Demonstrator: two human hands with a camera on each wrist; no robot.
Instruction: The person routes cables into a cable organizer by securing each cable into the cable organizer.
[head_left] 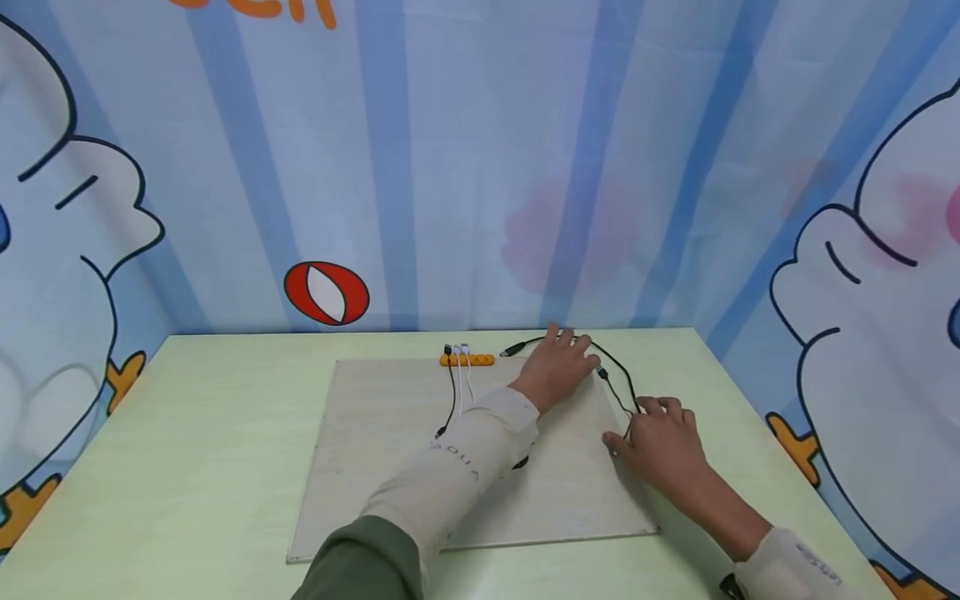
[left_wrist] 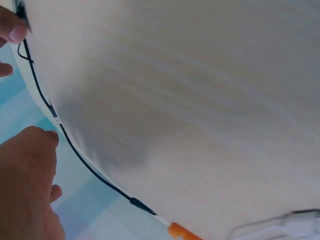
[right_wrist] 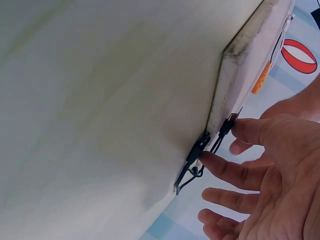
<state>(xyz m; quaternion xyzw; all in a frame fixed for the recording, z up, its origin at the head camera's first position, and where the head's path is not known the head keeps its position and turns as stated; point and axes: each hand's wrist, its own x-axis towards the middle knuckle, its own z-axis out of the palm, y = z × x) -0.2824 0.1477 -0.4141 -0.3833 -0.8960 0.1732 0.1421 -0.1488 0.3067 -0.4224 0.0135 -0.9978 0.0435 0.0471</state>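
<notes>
Black cable (head_left: 627, 377): I touch it with the right hand (head_left: 666, 447), fingers parted; left hand (head_left: 555, 371) nearby, fingers extended, grips nothing.

Cable (head_left: 629, 382) in hand noted as black; the cable holder (head_left: 482, 361) was orange, the board (head_left: 390, 475) off-white, the tabletop (head_left: 217, 450) pale yellow-green. Backdrop (head_left: 480, 167) showed light and darker blue stripes, with a red-and-white printed ball (head_left: 326, 293).
</notes>
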